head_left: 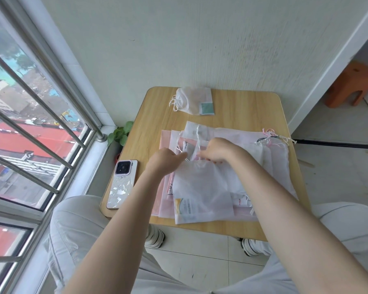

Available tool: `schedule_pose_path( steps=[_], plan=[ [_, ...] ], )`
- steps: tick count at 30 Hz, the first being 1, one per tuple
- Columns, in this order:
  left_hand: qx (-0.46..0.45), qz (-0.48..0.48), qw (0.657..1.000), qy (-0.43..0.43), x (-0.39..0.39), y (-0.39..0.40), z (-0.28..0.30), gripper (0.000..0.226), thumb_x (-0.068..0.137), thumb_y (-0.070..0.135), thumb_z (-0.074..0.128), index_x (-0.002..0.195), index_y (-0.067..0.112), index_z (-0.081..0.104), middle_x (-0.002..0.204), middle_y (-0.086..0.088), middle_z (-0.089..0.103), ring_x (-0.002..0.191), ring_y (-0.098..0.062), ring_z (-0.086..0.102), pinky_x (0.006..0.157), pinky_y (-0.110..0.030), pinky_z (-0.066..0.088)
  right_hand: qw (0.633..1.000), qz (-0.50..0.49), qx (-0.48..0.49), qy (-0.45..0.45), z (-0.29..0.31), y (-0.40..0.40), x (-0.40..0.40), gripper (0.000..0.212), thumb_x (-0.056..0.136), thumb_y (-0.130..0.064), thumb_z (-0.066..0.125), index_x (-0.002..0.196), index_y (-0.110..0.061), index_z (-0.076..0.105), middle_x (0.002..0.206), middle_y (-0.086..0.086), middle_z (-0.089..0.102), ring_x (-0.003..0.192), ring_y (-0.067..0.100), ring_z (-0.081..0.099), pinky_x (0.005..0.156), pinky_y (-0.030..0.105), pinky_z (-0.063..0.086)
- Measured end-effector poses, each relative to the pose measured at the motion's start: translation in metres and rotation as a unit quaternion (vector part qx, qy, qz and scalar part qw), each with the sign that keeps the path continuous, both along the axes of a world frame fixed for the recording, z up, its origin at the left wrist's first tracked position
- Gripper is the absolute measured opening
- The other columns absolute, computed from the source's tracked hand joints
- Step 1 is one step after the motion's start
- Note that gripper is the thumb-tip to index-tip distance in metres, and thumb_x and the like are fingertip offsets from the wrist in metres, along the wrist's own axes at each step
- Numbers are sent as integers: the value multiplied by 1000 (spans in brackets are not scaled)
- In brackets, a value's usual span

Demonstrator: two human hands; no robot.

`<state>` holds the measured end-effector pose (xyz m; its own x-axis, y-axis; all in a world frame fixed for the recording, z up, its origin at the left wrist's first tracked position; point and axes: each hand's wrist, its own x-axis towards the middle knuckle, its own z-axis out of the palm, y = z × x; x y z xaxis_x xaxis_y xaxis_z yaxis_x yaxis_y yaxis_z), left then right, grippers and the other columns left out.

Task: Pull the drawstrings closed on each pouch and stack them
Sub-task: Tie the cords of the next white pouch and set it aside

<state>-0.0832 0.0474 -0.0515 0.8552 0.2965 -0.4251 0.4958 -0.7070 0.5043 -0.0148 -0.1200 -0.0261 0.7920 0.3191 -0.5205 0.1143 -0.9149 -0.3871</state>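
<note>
while one cinched white pouch [193, 100] lies at the table's [242, 107] far edge, well apart from the rest, barely begun by the look of it. left hand [165, 160] pinching a white drawstring [180, 143], right hand [216, 150] curled on the neck of the top pouch [202, 187]. underneath, a loose pile of flat pouches [242, 141], mouths apparently open, all left to close and stack.

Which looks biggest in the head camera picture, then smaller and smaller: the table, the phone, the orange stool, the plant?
1. table
2. phone
3. orange stool, close to the phone in looks; it stands farther away, so it is likely bigger really
4. plant, partly hidden by the table
</note>
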Motion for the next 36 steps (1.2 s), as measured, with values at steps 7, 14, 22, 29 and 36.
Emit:
schedule_pose_path(
  steps=[7,14,22,29,36],
  plan=[
    [-116,62,991,-39,-2,-18,2,47,80,24,67,49,20,32,43,9,22,53,-15,23,52,-29,16,997,-10,73,7,-2,7,-13,31,84,-28,65,57,-18,55,57,-1,42,51,14,39,48,24,29],
    [-408,149,890,-139,-10,-20,3,20,77,27,75,83,9,78,87,-10,74,82,-22,66,85,-38,52,992,-17,124,34,-3,6,-17,24,86,-29,67,81,-6,72,72,2,57,68,16,51,60,25,38],
    [-467,106,869,-128,-11,-19,8,16,94,13,62,99,2,73,69,-2,61,60,-12,54,60,-19,46,952,-155,260,-48,-7,5,-8,34,83,-30,61,76,3,63,72,7,61,70,20,56,76,34,51],
    [-464,74,880,-68,-8,-20,15,15,93,13,62,89,3,73,66,-4,58,58,-13,52,59,-21,45,877,-184,432,-98,10,13,-13,18,90,-17,61,75,-12,68,74,-3,68,70,8,61,72,24,52],
    [-440,11,896,-65,-9,-20,18,22,97,10,48,96,1,68,61,-9,53,58,-17,48,61,-24,37,847,-188,496,-25,10,15,-14,16,95,-9,51,84,-4,61,82,12,69,80,26,70,78,31,58]
  ],
)
